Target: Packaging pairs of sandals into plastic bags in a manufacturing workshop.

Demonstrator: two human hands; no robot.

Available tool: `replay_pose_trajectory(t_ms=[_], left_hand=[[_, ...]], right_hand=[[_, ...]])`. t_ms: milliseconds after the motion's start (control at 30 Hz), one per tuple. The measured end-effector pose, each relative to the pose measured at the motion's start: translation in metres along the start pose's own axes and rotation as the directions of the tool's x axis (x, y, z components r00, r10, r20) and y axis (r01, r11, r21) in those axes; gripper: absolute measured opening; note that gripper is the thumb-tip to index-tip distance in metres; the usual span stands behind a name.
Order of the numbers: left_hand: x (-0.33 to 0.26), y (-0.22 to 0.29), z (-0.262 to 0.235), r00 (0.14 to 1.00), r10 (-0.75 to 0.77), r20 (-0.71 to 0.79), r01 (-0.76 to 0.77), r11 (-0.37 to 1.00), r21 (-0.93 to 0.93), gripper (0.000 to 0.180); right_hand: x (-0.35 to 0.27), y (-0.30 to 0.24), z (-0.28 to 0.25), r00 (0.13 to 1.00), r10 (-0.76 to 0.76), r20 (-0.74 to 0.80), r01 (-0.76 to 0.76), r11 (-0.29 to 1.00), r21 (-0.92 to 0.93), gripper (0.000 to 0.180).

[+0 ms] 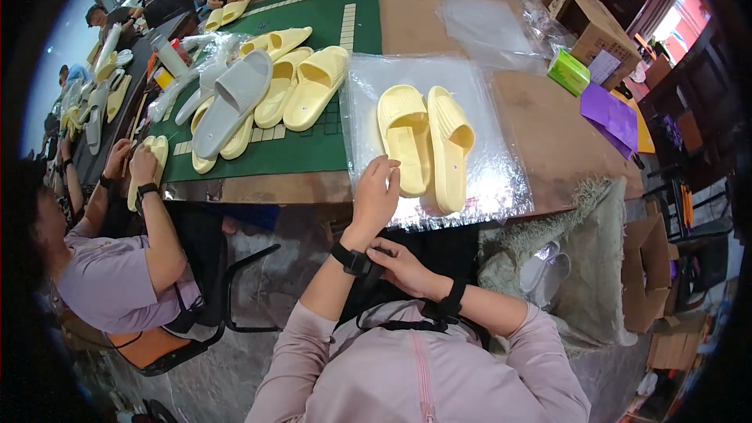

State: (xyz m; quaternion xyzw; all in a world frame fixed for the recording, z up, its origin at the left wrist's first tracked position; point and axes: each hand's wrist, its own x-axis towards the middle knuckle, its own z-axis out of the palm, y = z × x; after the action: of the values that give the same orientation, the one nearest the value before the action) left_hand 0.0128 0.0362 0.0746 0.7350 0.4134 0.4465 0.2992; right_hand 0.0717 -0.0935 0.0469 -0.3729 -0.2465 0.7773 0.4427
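Note:
A pair of yellow slide slippers, the left slipper [406, 145] and the right slipper [450, 149], lies side by side on a stack of clear plastic bags [493, 133] in front of me. My left hand [376, 197] is at the near left edge of the left slipper, fingers loosely bent and apart from the thumb, holding nothing; whether they touch the slipper I cannot tell. My right hand [403, 268] is at my left wrist, its fingers closed on the black wrist strap [356, 262] there. Part of that grip is hidden.
More yellow slippers [317, 90] and a grey slipper [233, 102] lie on the green mat [360, 23] to the left. A co-worker [125, 266] sits at left. Cardboard box [599, 31], green packet [569, 73] and purple bag [611, 119] stand right. Clear slippers [548, 272] lie on a fuzzy cover.

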Motion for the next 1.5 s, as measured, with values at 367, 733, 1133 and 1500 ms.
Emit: replay_pose_trajectory(t_ms=[367, 733, 1133, 1500], left_hand=[[0.003, 0.004, 0.0, 0.983, 0.058, 0.175, -0.118, 0.928, 0.353, 0.016], [-0.013, -0.006, 0.002, 0.984, 0.03, 0.176, -0.089, 0.936, 0.34, 0.021], [-0.014, -0.007, -0.013, 0.954, 0.048, 0.297, -0.152, 0.93, 0.335, 0.031], [-0.026, -0.011, -0.021, 0.791, 0.196, 0.579, -0.499, 0.754, 0.427, 0.043]], right_hand=[[0.0, 0.0, -0.005, 0.976, 0.09, 0.198, -0.147, 0.945, 0.292, 0.035], [0.003, -0.015, -0.02, 0.987, 0.044, 0.157, -0.065, 0.989, 0.135, 0.056], [-0.046, -0.113, -0.026, 1.0, 0.023, 0.001, -0.013, 0.61, -0.792, 0.033], [0.04, -0.159, -0.085, 0.773, -0.612, -0.168, 0.126, 0.407, -0.905, 0.047]])
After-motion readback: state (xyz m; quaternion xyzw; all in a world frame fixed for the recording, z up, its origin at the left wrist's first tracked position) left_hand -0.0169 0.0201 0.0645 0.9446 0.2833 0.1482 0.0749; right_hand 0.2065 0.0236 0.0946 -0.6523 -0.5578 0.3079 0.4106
